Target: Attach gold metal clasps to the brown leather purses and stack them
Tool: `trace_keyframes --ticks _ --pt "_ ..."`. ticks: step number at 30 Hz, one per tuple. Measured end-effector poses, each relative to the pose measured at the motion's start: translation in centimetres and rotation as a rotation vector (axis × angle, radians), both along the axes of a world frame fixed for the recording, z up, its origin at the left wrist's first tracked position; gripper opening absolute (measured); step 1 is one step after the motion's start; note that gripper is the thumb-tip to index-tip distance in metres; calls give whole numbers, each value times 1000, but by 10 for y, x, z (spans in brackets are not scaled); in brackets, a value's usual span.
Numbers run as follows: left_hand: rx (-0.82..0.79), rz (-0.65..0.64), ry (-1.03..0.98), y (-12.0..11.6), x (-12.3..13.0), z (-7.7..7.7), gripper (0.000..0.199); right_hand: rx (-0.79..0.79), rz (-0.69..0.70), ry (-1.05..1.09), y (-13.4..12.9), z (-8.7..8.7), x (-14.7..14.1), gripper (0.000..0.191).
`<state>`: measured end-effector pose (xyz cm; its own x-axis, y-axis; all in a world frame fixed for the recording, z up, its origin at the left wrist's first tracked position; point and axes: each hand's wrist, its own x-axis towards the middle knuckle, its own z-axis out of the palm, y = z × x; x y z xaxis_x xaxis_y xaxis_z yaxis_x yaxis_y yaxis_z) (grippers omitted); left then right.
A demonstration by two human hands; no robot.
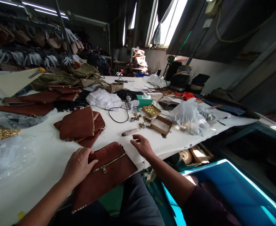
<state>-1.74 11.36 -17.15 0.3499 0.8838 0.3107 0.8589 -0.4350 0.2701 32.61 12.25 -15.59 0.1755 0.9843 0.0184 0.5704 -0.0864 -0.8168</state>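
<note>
A reddish-brown leather piece (105, 175) with a brass zipper lies over the near edge of the white table (114, 130), its lower part hanging above the person's lap. My left hand (80, 163) rests at its upper left, thumb and fingers closed on the leather near a small tab. Raised over the table to the right, my right hand (141, 146) has its fingers apart and nothing in them. Just beyond its fingertips lies a short, pale cylindrical tool (130, 132) with a dark end. More brown leather pouches (78, 124) are stacked behind my left hand.
An open cardboard box (161, 125), a box of brass pieces (151, 110), loose metal fittings and a green box (144, 100) stand mid-table. Clear plastic bags (187, 116) lie right and left. A blue bin (232, 188) is at the lower right.
</note>
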Motion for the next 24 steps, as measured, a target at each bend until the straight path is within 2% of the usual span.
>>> trace_keyframes --ticks 2,5,7,9,13,16,20,24 --pt "-91 32 -46 5 -4 -6 20 12 -87 -154 21 6 37 36" --pt "-239 49 -112 15 -7 -7 23 -19 -145 -321 48 10 83 37" --pt "-304 51 -123 24 -10 -3 25 -58 -150 -409 64 9 100 40" --pt "-296 63 -119 34 -13 1 29 -97 -161 -469 78 6 108 43" --pt "-164 77 -113 47 -21 3 37 -143 -193 -489 94 2 110 39" --pt "-149 58 -96 45 -24 -1 38 -116 -212 -422 91 6 109 33" --pt "-112 34 -40 36 -22 -1 41 -29 -175 -226 64 15 92 26" --pt "-156 8 -162 24 -14 14 40 -12 -5 77 18 25 35 34"
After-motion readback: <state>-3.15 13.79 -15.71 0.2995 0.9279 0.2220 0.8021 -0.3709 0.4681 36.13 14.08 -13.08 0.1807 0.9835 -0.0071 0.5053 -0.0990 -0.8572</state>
